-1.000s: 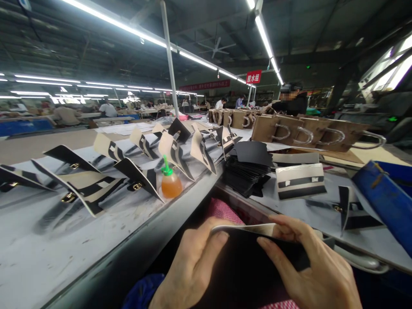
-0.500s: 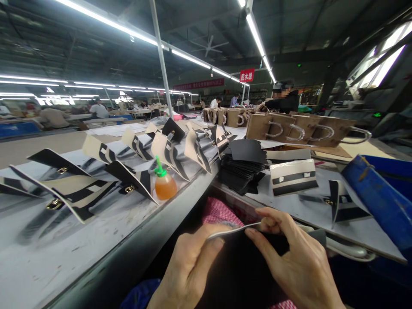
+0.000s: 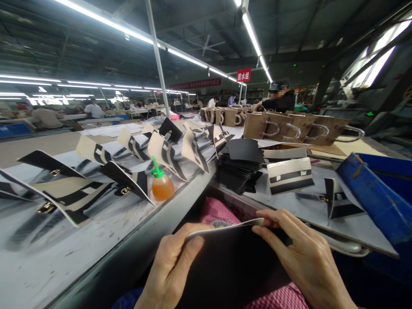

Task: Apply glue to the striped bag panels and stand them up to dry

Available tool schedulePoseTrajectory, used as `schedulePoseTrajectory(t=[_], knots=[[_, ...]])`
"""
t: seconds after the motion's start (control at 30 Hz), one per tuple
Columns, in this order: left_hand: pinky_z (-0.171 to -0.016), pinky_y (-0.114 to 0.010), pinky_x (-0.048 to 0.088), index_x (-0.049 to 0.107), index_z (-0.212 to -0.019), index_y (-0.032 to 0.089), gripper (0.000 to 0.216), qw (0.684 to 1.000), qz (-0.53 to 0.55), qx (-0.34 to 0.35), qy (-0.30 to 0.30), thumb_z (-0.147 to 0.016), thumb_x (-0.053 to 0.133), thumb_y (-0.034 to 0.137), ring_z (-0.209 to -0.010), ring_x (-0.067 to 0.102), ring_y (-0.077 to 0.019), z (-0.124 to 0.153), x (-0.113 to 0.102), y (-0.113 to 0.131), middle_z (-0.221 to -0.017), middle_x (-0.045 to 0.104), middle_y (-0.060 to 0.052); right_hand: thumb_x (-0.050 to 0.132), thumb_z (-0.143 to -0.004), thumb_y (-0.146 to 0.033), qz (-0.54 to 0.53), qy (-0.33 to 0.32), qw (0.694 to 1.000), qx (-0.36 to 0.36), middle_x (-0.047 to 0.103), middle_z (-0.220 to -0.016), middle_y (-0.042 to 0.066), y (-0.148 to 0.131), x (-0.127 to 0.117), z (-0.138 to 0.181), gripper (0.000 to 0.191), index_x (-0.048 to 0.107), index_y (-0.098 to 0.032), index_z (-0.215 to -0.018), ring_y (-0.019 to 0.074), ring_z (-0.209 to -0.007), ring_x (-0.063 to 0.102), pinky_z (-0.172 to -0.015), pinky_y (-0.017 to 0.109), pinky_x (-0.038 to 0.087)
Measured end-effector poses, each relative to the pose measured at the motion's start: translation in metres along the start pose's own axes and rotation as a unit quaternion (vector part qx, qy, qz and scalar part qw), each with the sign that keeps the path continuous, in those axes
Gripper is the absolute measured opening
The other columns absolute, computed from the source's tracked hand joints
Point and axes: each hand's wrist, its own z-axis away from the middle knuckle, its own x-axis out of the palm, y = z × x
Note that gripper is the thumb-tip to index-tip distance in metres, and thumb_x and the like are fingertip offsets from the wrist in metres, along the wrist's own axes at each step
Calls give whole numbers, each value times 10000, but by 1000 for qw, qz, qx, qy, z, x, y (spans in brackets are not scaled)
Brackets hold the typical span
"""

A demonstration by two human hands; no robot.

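Note:
Between my two hands, low in the view, is a black leather panel (image 3: 231, 262) with a pale edge along its top. My left hand (image 3: 175, 266) pinches its upper left corner, thumb on the black face and fingers behind. At the upper right corner my right hand (image 3: 299, 249) grips it between thumb and fingers. The panel's far side is hidden. Beyond it, a stack of black panels (image 3: 241, 163) lies on the right table. A cream panel with black strips (image 3: 291, 176) leans beside that stack.
A squeeze bottle of amber liquid (image 3: 162, 184) stands at the left table's edge. Several folded black-and-cream flaps with gold clasps (image 3: 125, 184) stand around it. Brown bag pieces with wrapped handles (image 3: 296, 128) line the back, a blue bin (image 3: 376, 189) is at right, and a person (image 3: 280, 98) works beyond.
My left hand has moved left along the panel's top edge, and the panel shows wider between my hands. My right hand has barely moved. The view has shifted slightly.

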Motion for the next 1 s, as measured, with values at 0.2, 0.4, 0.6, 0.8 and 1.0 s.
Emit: schedulePoseTrajectory(t=[0.2,0.4,0.6,0.8,1.0], knots=[[-863,-275,506,784,-977,319,354,1000,-9,3,6,-934,539,570,-979,677,-229,4,-1,-6,-936,770,1,567,-983,-311,-9,-3,1000,-17,693,-841,-7,-3,0,0,138,674,-228,-1009,147,-747,705,-669,238,550],[-731,-228,515,794,-958,321,296,999,13,28,13,-956,546,483,-823,669,-178,9,0,-5,-920,764,16,576,-982,-266,-34,-18,999,-21,672,-846,-10,-3,1,1,130,691,-219,-1018,128,-750,689,-687,226,536],[-705,-221,499,790,-960,349,294,1000,12,20,4,-951,545,511,-751,642,-161,11,1,-4,-804,724,30,556,-988,-246,-36,-36,998,-30,646,-834,8,-2,5,2,163,705,-202,-1038,131,-732,666,-654,228,528],[-782,-267,460,778,-961,285,342,1000,9,11,-5,-958,531,522,-867,662,-199,-1,-6,-5,-905,767,15,510,-995,-225,-40,-49,996,-54,589,-783,19,-5,4,-3,221,730,-215,-1018,132,-664,601,-584,230,501],[-781,-266,463,772,-955,283,322,1000,1,21,7,-958,536,503,-850,670,-193,0,-6,-6,-915,769,17,492,-1007,-219,-27,-57,997,-48,592,-813,24,-8,3,-3,215,702,-209,-964,129,-676,604,-593,231,491]])
